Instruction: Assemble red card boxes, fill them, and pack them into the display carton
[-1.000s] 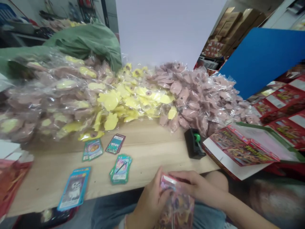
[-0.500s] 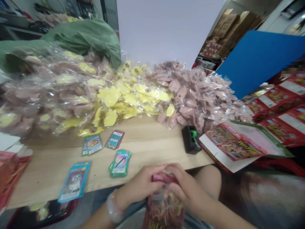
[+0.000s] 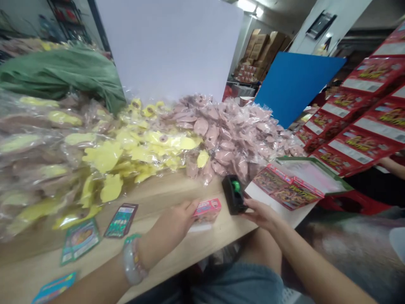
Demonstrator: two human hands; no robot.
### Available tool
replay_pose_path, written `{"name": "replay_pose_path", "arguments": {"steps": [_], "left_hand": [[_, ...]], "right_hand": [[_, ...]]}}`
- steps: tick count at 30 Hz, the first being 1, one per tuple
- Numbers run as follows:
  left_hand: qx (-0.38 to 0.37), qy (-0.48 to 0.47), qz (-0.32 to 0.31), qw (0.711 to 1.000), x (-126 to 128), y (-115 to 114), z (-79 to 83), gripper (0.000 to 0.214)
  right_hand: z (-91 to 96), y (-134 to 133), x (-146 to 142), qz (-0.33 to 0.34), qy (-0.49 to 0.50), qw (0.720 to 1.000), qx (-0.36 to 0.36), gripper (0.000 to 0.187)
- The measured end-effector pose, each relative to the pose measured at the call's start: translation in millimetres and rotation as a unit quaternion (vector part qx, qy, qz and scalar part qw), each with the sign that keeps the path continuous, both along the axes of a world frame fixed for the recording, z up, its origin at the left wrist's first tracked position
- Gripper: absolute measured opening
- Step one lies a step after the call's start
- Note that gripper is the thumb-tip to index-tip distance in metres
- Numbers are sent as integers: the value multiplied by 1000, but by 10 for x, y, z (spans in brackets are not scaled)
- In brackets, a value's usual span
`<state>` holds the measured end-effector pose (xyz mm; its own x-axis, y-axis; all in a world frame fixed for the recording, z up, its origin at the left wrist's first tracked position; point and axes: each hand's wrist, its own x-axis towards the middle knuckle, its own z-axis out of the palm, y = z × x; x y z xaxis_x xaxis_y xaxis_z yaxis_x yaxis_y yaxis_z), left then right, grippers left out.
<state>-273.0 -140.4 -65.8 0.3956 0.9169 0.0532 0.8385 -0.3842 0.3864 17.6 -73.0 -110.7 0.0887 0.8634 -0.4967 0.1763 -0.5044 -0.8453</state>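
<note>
My left hand point(image 3: 177, 226) is closed round the left end of a small pink and red printed box point(image 3: 209, 210), which lies low over the tabletop. On that wrist are a pale bangle and a beaded bracelet. My right hand point(image 3: 259, 213) has its fingers apart at the lower end of a black tape dispenser point(image 3: 233, 195) with a green roll. Whether it touches the dispenser or the white card beside it, I cannot tell. Left of my hands lie some cards with teal faces point(image 3: 120, 219), more green cards point(image 3: 80, 240) and a blue card pack point(image 3: 54, 289).
Bagged pink pieces point(image 3: 228, 131) and bagged yellow pieces point(image 3: 126, 152) are heaped along the back. An open printed carton point(image 3: 284, 188) sits at right, before stacked red boxes point(image 3: 351, 145). Behind stand a white panel point(image 3: 171, 50) and a blue board point(image 3: 300, 84). Another person is partly visible at right.
The view has turned right. My hands, earlier together on a printed packet over my lap, are now apart: the left with the small box on the table, the right by the tape dispenser.
</note>
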Motion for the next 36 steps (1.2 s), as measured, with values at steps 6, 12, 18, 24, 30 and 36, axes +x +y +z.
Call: {"name": "replay_pose_path", "arguments": {"steps": [6,12,18,24,30,36], "left_hand": [[26,27,-45,998,14,36,-56,59],[65,-35,-64,995,81,15,-140,46],[63,-82,-64,993,170,-80,-146,40],[44,-135,-38,989,140,-232,30,44],[41,-210,42,976,-290,-313,369,53],[59,-153,259,952,-1722,-768,-167,10]], "right_hand": [[-225,-450,-87,-54,-20,994,96,25],[284,-714,-1024,-22,219,973,72,30],[103,-700,-1448,-137,192,968,86,42],[-150,-848,-1003,-66,-37,983,167,36],[190,-382,-1130,166,-126,937,280,34],[76,56,-2094,279,-251,875,307,34]]}}
